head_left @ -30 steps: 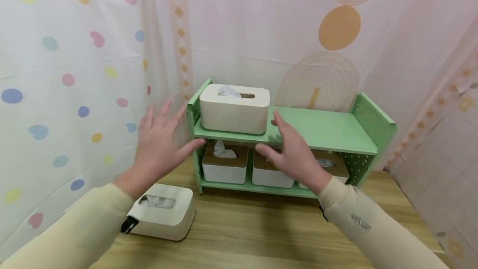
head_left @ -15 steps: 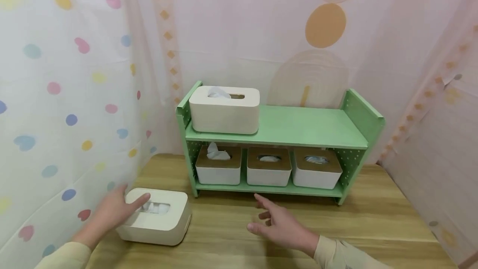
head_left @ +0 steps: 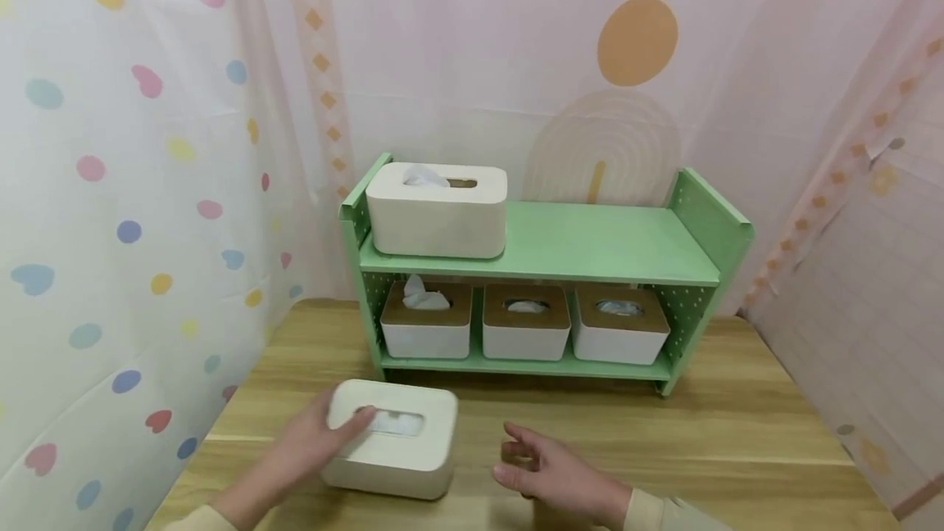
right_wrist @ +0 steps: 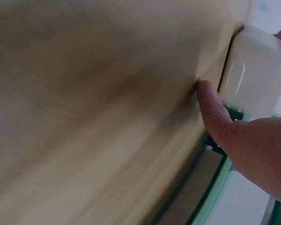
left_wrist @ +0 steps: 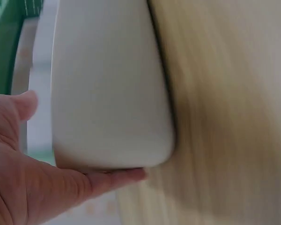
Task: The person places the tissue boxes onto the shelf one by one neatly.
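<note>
A cream tissue box [head_left: 413, 456] with a slot in its lid sits on the wooden table in front of the shelf. My left hand [head_left: 306, 442] lies against the box's left end, its thumb reaching over the lid by the slot. In the left wrist view the straight fingers [left_wrist: 107, 181] run along the end wall of the box [left_wrist: 107, 93], with the thumb standing apart. To the right of the box, my right hand [head_left: 553, 475] hovers near the table with loosely bent fingers and holds nothing. Its thumb [right_wrist: 213, 110] points toward the box in the right wrist view.
Behind stands a green two-tier shelf [head_left: 605, 244]. A larger cream tissue box [head_left: 438, 224] is at the left of its top tier. Three white boxes with brown lids, the middle one [head_left: 525, 341] among them, line the lower tier. Patterned curtains [head_left: 170, 187] surround the table [head_left: 701, 449].
Both hands have come down from in front of the shelf. My left hand has reached the cream tissue box, which has slid right along the table toward my right hand.
</note>
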### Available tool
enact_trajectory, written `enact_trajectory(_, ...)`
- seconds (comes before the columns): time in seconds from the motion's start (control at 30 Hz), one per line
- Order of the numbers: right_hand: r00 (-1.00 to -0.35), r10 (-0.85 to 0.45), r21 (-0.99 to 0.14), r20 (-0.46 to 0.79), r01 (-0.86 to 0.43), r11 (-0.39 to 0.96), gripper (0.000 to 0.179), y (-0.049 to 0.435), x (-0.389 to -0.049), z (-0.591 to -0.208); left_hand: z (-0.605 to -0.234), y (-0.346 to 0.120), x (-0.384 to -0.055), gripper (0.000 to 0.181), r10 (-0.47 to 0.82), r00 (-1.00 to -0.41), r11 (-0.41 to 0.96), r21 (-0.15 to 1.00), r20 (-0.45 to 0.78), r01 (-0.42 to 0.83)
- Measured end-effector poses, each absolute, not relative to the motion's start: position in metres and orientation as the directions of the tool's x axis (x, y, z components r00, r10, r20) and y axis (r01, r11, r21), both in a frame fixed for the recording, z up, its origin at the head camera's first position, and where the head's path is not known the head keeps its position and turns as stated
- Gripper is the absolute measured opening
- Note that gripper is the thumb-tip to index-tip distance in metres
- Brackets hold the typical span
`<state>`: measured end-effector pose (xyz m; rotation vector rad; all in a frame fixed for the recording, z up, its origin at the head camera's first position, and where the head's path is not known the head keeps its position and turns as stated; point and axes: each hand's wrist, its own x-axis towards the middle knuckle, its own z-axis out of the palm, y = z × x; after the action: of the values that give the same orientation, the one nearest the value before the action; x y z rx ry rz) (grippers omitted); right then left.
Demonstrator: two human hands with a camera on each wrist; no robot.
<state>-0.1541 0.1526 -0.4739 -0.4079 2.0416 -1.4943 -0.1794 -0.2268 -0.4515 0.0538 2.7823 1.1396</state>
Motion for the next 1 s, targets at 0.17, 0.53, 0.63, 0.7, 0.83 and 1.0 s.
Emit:
enact_trajectory(0.17,-0.802,-0.533,-0.945,-0.271,0.116,0.306,0.088,0.177,-0.148,-0.483,-0.468,-0.171,-0.163,0.088,0.198,-0.975,0.478,0.878,-0.103,0.004)
enact_trajectory(0.53,-0.849,-0.500,-0.975,-0.171,0.074,0.208,0.086,0.232,-0.145,-0.480,-0.487,-0.144,-0.165,0.087,0.493,-0.858,0.136,0.987,-0.144,-0.087)
enact_trajectory(0.63,-0.842,-0.505,-0.976,-0.191,0.109,0.187,0.087,0.237,-0.145,-0.480,-0.490,-0.143,-0.167,0.087,0.501,-0.851,0.119,0.986,-0.158,-0.113)
enact_trajectory(0.7,-0.841,-0.500,-0.974,-0.208,0.133,0.181,0.087,0.239,-0.144,-0.481,-0.493,-0.143,-0.169,0.088,0.515,-0.841,0.102,0.986,-0.164,-0.130)
enact_trajectory(0.83,-0.841,-0.495,-0.974,-0.216,0.148,0.173,0.087,0.244,-0.143,-0.482,-0.498,-0.141,-0.172,0.090,0.542,-0.824,0.070,0.986,-0.166,-0.152)
enact_trajectory(1.0,-0.846,-0.489,-0.975,-0.215,0.154,0.162,0.087,0.248,-0.142,-0.483,-0.502,-0.139,-0.174,0.091,0.554,-0.819,0.050,0.988,-0.149,-0.146)
